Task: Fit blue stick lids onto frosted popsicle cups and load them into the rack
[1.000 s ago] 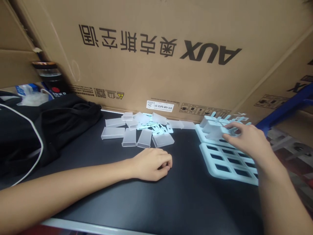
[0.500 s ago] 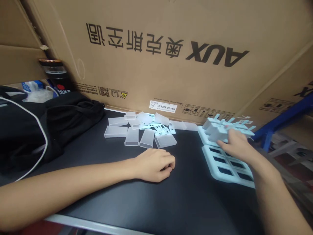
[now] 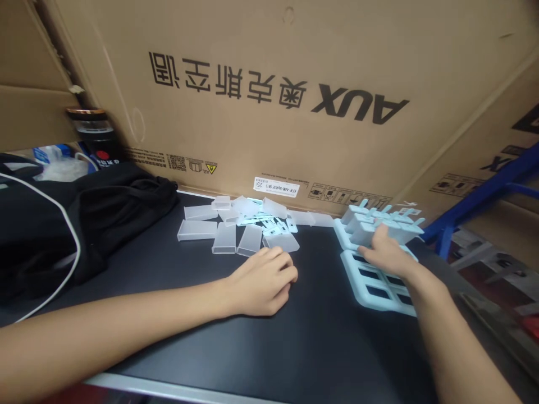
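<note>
My right hand is at the light blue popsicle mold rack, its thumb and fingers closed on the near side of a popsicle mold. Several such molds with upright blue stick handles stand together in the rack's far part. Open rectangular slots show in the near part, partly behind my right wrist. My left hand rests on the black table with curled fingers and nothing visible in them. Just beyond it lie translucent mold sleeves around a pile of light blue sticks.
A large cardboard box stands along the back of the table. On the left lie a black cloth bag and a white cable, with a dark bottle behind. A blue metal frame borders the right side.
The view has shifted slightly. My right hand stays at the molds. My left hand has lifted its knuckles a little and now overlaps the nearest sleeve in view.
</note>
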A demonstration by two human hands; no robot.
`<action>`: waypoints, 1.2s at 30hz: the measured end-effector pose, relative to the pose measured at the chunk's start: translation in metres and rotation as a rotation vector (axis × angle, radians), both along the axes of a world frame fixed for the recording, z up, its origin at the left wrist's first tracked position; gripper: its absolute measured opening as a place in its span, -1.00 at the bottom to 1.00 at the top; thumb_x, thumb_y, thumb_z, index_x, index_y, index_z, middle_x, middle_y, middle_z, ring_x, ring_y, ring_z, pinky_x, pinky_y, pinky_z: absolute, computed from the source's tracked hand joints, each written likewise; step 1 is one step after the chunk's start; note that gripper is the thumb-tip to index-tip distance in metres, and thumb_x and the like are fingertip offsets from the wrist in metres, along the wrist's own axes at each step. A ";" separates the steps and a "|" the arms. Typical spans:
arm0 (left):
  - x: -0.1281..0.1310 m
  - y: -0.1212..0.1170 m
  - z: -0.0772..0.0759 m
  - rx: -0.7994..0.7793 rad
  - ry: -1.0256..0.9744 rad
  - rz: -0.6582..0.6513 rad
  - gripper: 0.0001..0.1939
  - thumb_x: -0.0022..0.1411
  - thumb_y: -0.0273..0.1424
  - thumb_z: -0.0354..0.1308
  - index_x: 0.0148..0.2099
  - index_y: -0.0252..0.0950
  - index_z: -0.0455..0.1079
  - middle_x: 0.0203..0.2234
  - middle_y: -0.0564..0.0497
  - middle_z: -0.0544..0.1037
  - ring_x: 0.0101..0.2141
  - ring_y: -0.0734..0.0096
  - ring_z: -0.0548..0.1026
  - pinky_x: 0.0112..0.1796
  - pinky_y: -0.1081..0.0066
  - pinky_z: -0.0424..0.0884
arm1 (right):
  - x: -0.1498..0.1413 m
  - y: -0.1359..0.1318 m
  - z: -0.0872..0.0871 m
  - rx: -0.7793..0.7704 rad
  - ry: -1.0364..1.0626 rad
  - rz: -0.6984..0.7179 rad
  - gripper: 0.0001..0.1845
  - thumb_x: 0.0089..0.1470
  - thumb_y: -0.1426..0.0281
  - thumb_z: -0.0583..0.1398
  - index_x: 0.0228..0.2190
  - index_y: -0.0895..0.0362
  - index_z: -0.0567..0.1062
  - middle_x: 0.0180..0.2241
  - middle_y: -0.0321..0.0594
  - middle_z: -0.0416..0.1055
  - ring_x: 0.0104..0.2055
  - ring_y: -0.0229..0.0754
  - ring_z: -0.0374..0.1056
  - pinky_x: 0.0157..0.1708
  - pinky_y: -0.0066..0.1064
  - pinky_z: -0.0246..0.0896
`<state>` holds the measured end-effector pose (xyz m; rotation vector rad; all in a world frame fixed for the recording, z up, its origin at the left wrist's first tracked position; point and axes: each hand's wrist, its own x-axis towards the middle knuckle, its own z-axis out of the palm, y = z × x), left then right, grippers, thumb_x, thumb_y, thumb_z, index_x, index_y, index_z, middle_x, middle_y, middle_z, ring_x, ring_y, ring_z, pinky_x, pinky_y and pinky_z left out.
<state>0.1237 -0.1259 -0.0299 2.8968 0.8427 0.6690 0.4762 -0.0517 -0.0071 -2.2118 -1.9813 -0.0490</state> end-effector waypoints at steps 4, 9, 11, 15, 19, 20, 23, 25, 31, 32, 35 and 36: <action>0.001 -0.003 -0.002 0.107 -0.015 0.170 -0.74 0.28 -0.38 0.06 0.00 -0.32 0.36 0.11 -0.20 0.36 0.21 -0.05 0.21 0.20 0.02 0.15 | -0.008 -0.002 0.001 -0.072 -0.042 -0.044 -0.11 0.04 0.24 0.14 0.21 0.59 0.03 -0.10 0.38 0.40 -0.04 0.25 0.38 -0.16 -0.19 0.23; 0.002 -0.002 -0.004 0.100 0.015 0.175 -0.71 0.32 -0.34 0.04 0.04 -0.33 0.34 0.11 -0.18 0.37 0.17 0.01 0.27 0.22 0.02 0.14 | -0.022 -0.012 0.009 0.040 -0.093 -0.102 -0.11 0.05 0.30 0.13 0.29 0.50 -0.02 0.06 0.37 0.26 0.12 0.35 0.24 -0.01 -0.06 0.19; 0.002 -0.001 -0.001 0.091 0.015 0.088 -0.76 0.32 -0.37 0.02 0.00 -0.32 0.34 0.05 -0.14 0.42 0.07 0.11 0.35 0.13 0.12 0.27 | -0.029 -0.018 0.017 0.184 -0.125 -0.166 -0.12 0.08 0.31 0.10 0.31 0.47 -0.04 0.12 0.42 0.15 0.16 0.45 0.15 -0.01 0.06 0.17; 0.001 -0.001 0.003 0.077 -0.001 -0.018 -0.78 0.31 -0.34 0.04 -0.05 -0.31 0.34 0.00 -0.11 0.42 0.01 0.15 0.35 0.04 0.20 0.34 | -0.056 -0.019 0.030 0.510 -0.144 -0.028 -0.34 0.14 0.35 0.02 0.21 0.47 0.19 0.02 0.36 0.24 0.12 0.37 0.14 0.05 0.12 0.10; 0.001 -0.003 0.002 0.053 -0.016 0.088 -0.69 0.29 -0.24 0.09 -0.01 -0.32 0.33 0.05 -0.17 0.37 0.07 0.03 0.30 0.10 0.10 0.30 | -0.099 -0.004 0.023 0.317 -0.111 0.378 -0.55 0.17 0.45 -0.02 0.04 0.24 0.43 -0.06 0.09 0.39 0.08 0.10 0.23 0.13 -0.11 0.10; 0.002 -0.003 0.002 0.043 -0.011 0.105 -0.68 0.28 -0.24 0.09 0.00 -0.33 0.33 0.05 -0.18 0.37 0.07 0.03 0.31 0.10 0.09 0.30 | -0.110 0.001 0.018 0.250 -0.110 0.443 -0.57 0.16 0.47 0.00 0.01 0.19 0.47 -0.06 0.03 0.42 0.06 0.03 0.26 0.11 -0.19 0.12; 0.001 -0.003 0.001 0.027 0.008 0.107 -0.70 0.30 -0.27 0.08 0.02 -0.29 0.34 0.04 -0.15 0.38 0.05 0.06 0.34 0.09 0.09 0.32 | -0.132 0.011 0.004 0.097 -0.105 0.541 -0.57 0.10 0.51 0.06 -0.01 0.12 0.51 -0.06 -0.07 0.45 0.02 -0.07 0.31 0.05 -0.31 0.16; 0.001 -0.003 0.001 0.023 0.010 0.088 -0.71 0.32 -0.30 0.06 0.06 -0.22 0.34 0.05 -0.12 0.38 0.04 0.08 0.35 0.07 0.09 0.34 | -0.136 0.014 -0.001 0.043 -0.098 0.541 -0.60 0.13 0.48 0.07 -0.03 0.13 0.51 -0.05 -0.06 0.45 0.02 -0.06 0.32 0.01 -0.32 0.17; 0.000 -0.001 -0.002 -0.031 -0.007 0.065 -0.66 0.35 -0.28 0.04 0.15 -0.03 0.32 0.10 -0.12 0.33 -0.02 0.09 0.43 -0.01 0.08 0.41 | -0.127 0.006 0.001 -0.016 -0.076 0.441 -0.81 0.20 0.35 0.08 -0.33 0.14 0.48 -0.22 -0.08 0.46 -0.16 -0.09 0.35 -0.16 -0.35 0.17; 0.000 -0.001 -0.003 -0.049 -0.019 0.061 -0.65 0.35 -0.29 0.05 0.16 -0.04 0.30 0.10 -0.12 0.33 -0.02 0.09 0.44 -0.01 0.07 0.42 | -0.125 0.005 0.002 -0.025 -0.070 0.424 -0.84 0.17 0.37 0.10 -0.36 0.14 0.46 -0.26 -0.10 0.46 -0.22 -0.12 0.36 -0.21 -0.38 0.16; -0.001 0.001 -0.003 -0.107 -0.094 0.030 -0.57 0.30 -0.30 0.10 0.20 -0.17 0.23 0.07 -0.14 0.36 0.00 0.09 0.43 0.01 0.09 0.43 | -0.123 0.000 0.004 -0.034 -0.054 0.389 -0.91 0.11 0.45 0.10 -0.38 0.14 0.42 -0.31 -0.14 0.47 -0.32 -0.18 0.35 -0.31 -0.41 0.10; -0.001 0.001 -0.002 -0.122 -0.140 0.016 -0.53 0.28 -0.31 0.13 0.20 -0.22 0.20 0.06 -0.15 0.38 0.00 0.10 0.42 0.02 0.11 0.43 | -0.123 -0.001 0.004 -0.029 -0.050 0.381 -0.90 0.12 0.45 0.09 -0.38 0.13 0.42 -0.31 -0.14 0.47 -0.32 -0.18 0.36 -0.32 -0.41 0.08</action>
